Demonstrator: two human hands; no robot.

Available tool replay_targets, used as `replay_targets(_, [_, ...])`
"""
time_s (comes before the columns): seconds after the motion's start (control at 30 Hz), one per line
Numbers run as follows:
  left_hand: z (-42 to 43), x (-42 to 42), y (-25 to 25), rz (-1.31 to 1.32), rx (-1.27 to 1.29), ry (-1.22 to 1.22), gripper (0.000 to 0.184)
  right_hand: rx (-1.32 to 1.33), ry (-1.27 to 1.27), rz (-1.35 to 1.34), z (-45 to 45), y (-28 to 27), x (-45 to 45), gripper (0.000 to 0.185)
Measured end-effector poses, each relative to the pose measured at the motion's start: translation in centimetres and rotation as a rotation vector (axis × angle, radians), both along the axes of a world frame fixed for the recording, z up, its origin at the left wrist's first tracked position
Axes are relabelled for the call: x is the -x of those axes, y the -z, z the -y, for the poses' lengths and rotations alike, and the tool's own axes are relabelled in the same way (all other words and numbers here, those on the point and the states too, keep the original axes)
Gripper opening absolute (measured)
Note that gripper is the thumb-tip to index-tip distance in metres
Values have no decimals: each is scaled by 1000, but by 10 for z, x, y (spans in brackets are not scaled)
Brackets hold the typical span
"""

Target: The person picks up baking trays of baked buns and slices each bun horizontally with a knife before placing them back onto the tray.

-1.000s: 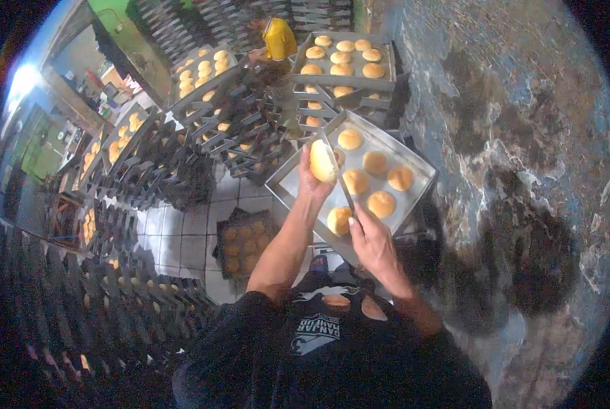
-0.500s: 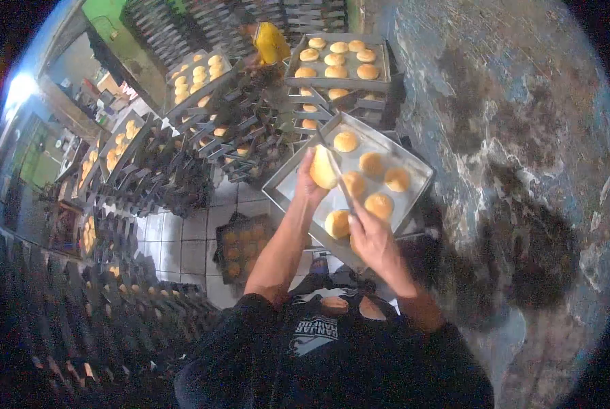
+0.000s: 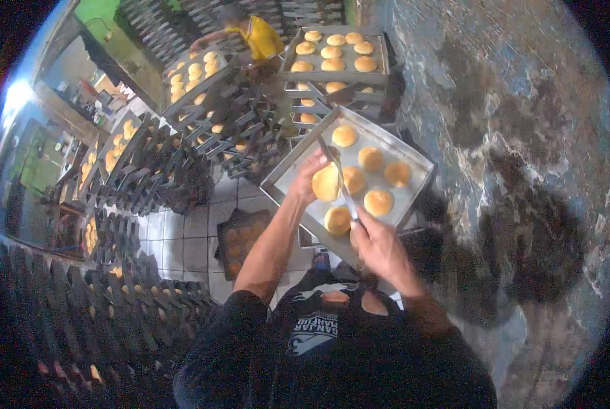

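My left hand grips a round golden bun above the near-left side of a metal baking tray. In my right hand is a long thin knife, held by its handle. Its blade runs up along the right side of the bun, with the tip near my left fingers; whether it has entered the bun I cannot tell. Several more buns lie spaced on the tray, and one near my right hand is partly hidden by it.
Behind stands a stack of trays with buns. More bun trays rest on racks to the left, where a person in a yellow shirt stands. A dark tray lies on the tiled floor. A stained wall rises at the right.
The bun in my left hand has shifted slightly down and turned, and my left fingers now lie across its top. The person in yellow has stretched an arm out over a tray.
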State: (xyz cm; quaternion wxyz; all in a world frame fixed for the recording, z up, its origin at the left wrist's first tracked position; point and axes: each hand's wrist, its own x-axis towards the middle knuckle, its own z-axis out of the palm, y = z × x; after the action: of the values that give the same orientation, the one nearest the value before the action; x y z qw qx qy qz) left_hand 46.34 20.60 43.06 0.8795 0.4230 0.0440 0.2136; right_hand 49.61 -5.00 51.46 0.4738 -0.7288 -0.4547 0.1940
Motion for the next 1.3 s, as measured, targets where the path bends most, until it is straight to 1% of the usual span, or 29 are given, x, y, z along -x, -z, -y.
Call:
replay_targets(0.1, [12,-8,-5,-20,0,28,55,11,18,-6,-13,-16,-12,42])
replay_targets(0.17, [9,-9,-10,0,12,-22,57,112,-19,-1,-13,-17,-17,41])
replay_targets(0.2, [4,-7,-12,3,10,-29,57,110,-25,2,-6,-11,-14,41])
replay_targets(0.27, [-7,0,-15,9,-36,-102,58,57,-53,-84,9,5,-4,42])
replay_targets(0.3, [-7,1,-14,6,-34,-106,58,40,-64,-115,11,8,-3,42])
replay_targets(0.37, [0,1,-9,-40,9,-23,59,18,-43,-89,8,10,-1,44])
replay_targets(0.4, [9,-5,-2,-47,9,-57,58,21,-30,-97,2,10,-5,44])
replay_targets(0.5, [16,-12,5,-68,-19,-61,57,2,-1,53,-24,10,-24,43])
replay_targets(0.57, [6,-12,-1,-83,-1,-98,59,10,-18,110,-12,2,-22,43])
replay_targets(0.63, [-6,-4,-14,-45,7,-143,54,43,-32,59,10,4,-7,38])
replay_targets(0.67, [-10,0,-14,-43,19,-136,54,118,-42,27,18,5,-1,38])
replay_targets(0.7, [-9,0,-12,-46,21,-138,54,120,-44,24,15,5,-2,38])
replay_targets(0.77, [3,-4,0,-76,34,-100,60,114,-38,-87,7,7,-4,39])
replay_targets(0.83, [14,-10,15,-94,79,-42,56,164,9,-108,-16,15,-17,40])
replay_targets(0.9, [19,-13,19,-63,87,-69,53,101,-34,27,-33,23,-28,41])
replay_targets(0.93, [16,-16,18,-117,117,-168,53,137,-21,53,-28,23,-26,41])
replay_targets(0.97, [9,-13,14,-114,118,-174,53,138,-26,57,-19,14,-21,41])
replay_targets(1.03, [-4,1,1,-62,37,-127,54,59,-90,-17,4,6,-8,43])
replay_targets(1.07, [-5,5,-1,-72,59,-141,56,27,-75,47,9,15,-2,37])
replay_targets(1.1, [-4,4,6,-76,61,-145,56,29,-79,43,7,23,-2,37])
replay_targets(1.17, [5,-4,24,-85,132,-127,54,57,-39,62,3,29,-2,38])
replay_targets(1.2, [10,-3,26,-74,134,-30,52,182,-26,21,-10,22,-6,40])
replay_targets(1.23, [14,-6,27,-74,135,-21,52,183,-17,20,-17,24,-11,40])
replay_targets(1.3, [16,-14,26,-110,191,-205,52,148,-29,-4,-31,28,-17,39])
